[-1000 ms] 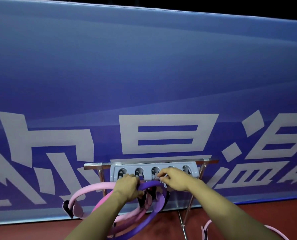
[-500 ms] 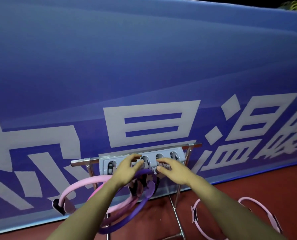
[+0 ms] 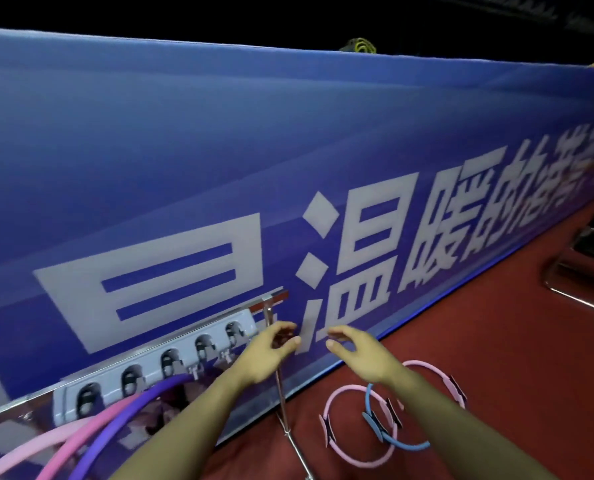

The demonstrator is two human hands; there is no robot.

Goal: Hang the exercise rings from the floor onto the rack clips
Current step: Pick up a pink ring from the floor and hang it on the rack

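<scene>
A grey clip rack [image 3: 157, 367] sits on a metal frame against the blue banner. A purple ring [image 3: 129, 415] hangs from a middle clip, with two pink rings [image 3: 70, 441] hanging to its left. My left hand [image 3: 266, 355] hovers empty to the right of the rack, fingers loosely curled. My right hand [image 3: 357, 355] is empty too, fingers relaxed, above the floor rings. On the red floor lie a pink ring [image 3: 337, 407], a blue ring [image 3: 397, 443] overlapping it, and another pink ring [image 3: 440, 370] partly behind my right forearm.
The blue banner wall [image 3: 288, 168] runs along the back. The rack's thin metal leg [image 3: 281, 393] drops to the floor between my arms. A chrome frame [image 3: 579, 268] stands on the red floor at the right.
Both hands have let go of the purple ring and the clips and moved right, off the rack. The view has swung right, showing more floor rings.
</scene>
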